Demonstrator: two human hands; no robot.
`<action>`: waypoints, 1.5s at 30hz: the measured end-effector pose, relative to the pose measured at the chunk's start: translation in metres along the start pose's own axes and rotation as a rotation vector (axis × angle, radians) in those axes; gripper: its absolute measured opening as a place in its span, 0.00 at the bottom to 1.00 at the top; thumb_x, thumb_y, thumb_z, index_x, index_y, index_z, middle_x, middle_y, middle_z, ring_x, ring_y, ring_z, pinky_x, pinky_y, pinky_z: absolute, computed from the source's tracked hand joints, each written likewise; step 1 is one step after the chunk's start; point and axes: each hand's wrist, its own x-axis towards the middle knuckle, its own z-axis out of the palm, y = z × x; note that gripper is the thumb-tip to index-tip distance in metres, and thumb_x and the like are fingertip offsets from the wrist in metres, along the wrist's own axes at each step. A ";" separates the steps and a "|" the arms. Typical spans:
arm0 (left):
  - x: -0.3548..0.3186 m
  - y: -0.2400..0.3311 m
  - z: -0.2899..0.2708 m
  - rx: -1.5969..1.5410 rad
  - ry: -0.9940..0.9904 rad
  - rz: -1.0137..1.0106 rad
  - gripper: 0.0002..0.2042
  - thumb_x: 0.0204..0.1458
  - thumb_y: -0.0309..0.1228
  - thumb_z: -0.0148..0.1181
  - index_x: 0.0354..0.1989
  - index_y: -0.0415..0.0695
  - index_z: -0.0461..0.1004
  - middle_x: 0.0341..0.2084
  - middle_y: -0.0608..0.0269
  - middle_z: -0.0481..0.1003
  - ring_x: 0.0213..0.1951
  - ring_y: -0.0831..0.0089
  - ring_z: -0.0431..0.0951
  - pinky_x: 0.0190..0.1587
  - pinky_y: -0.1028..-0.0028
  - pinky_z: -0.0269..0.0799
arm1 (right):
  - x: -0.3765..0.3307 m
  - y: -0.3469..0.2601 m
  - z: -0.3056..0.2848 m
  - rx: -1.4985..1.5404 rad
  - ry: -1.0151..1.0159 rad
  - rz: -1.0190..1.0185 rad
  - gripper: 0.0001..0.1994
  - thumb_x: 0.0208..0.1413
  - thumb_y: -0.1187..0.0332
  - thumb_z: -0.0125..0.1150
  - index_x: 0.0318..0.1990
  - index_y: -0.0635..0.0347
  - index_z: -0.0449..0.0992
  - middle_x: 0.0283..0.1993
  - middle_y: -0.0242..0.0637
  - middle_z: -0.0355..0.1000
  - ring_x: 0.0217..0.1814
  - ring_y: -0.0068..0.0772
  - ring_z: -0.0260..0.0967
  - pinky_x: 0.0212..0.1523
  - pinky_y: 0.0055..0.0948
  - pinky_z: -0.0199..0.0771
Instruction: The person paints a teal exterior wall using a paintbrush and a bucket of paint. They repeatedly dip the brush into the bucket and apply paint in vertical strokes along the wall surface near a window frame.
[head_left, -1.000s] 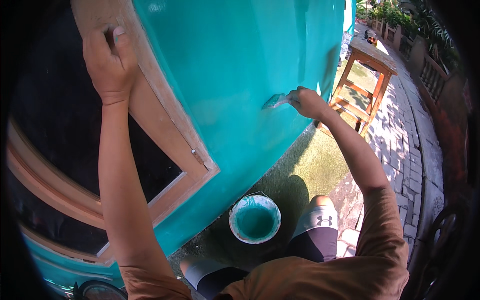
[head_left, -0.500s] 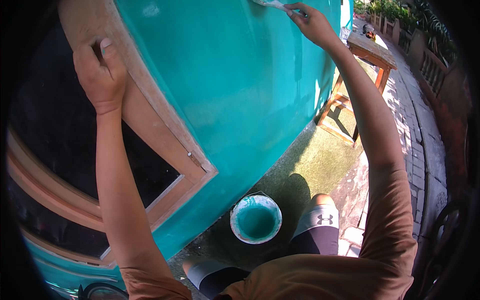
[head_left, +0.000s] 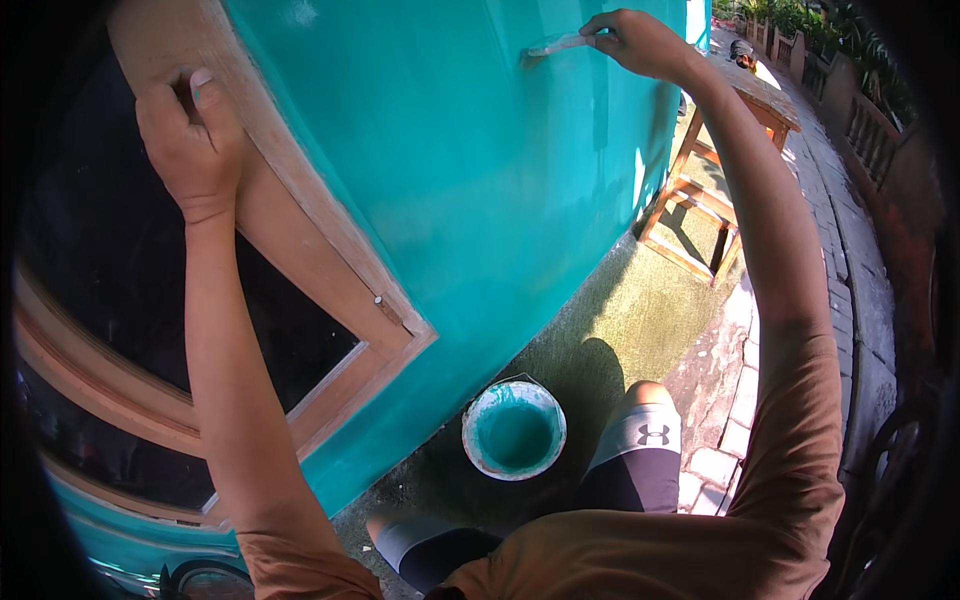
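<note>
1. Seemingly at the spreading step: laying colour over the turquoise wall, with coverage already looking fairly even around the brush.
2. With the right hand, pinching the brush by its handle, in a grip closed between thumb and curled fingers.
3. Holding the brush high on the wall, right of the wooden window frame, nearly level, with bristles pointing left toward the frame and apparently touching the surface.
4. With the left hand, curling fingers at the upper part of the window frame, thumb uppermost; probably bracing there. Cannot tell the contents of that grip, if any, or the firmness of the hold.
5. Note the bucket on the ground, near the foot of the wall and beside the right knee, with turquoise paint inside and smears around the pale rim.
6. Note also the wooden table, partly behind the right forearm and well apart from the bucket.
7. For the next move, as a judgement: keep bristles flat, press lightly, overlap the last band, and stay clear of the frame's edge. If running dry, reload from the bucket and wipe off excess at the rim.
</note>
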 end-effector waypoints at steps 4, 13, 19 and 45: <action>-0.002 -0.004 -0.007 0.056 -0.035 -0.059 0.11 0.59 0.34 0.54 0.40 0.38 0.74 0.35 0.54 0.75 0.37 0.59 0.75 0.41 0.67 0.71 | 0.033 -0.008 -0.049 0.088 0.249 0.156 0.15 0.57 0.64 0.57 0.44 0.65 0.80 0.40 0.55 0.77 0.41 0.55 0.76 0.42 0.41 0.74; 0.007 -0.012 -0.004 0.103 -0.018 -0.007 0.14 0.58 0.36 0.54 0.38 0.35 0.74 0.37 0.49 0.77 0.40 0.55 0.77 0.45 0.65 0.71 | -0.055 -0.007 0.073 0.536 -0.047 0.590 0.15 0.66 0.60 0.51 0.49 0.59 0.78 0.24 0.36 0.70 0.19 0.26 0.65 0.22 0.30 0.66; 0.007 -0.013 -0.002 0.092 -0.006 0.010 0.15 0.58 0.38 0.54 0.36 0.35 0.73 0.34 0.49 0.75 0.38 0.54 0.75 0.43 0.63 0.71 | -0.110 -0.007 0.094 0.543 -0.320 0.678 0.18 0.67 0.55 0.48 0.39 0.60 0.77 0.18 0.29 0.62 0.15 0.19 0.52 0.16 0.25 0.54; 0.009 -0.015 0.003 0.018 -0.019 0.022 0.16 0.58 0.37 0.52 0.34 0.32 0.72 0.32 0.49 0.74 0.34 0.57 0.75 0.39 0.65 0.71 | -0.242 -0.073 0.237 0.775 -0.199 0.935 0.20 0.63 0.53 0.49 0.49 0.59 0.78 0.28 0.45 0.74 0.21 0.39 0.71 0.26 0.38 0.73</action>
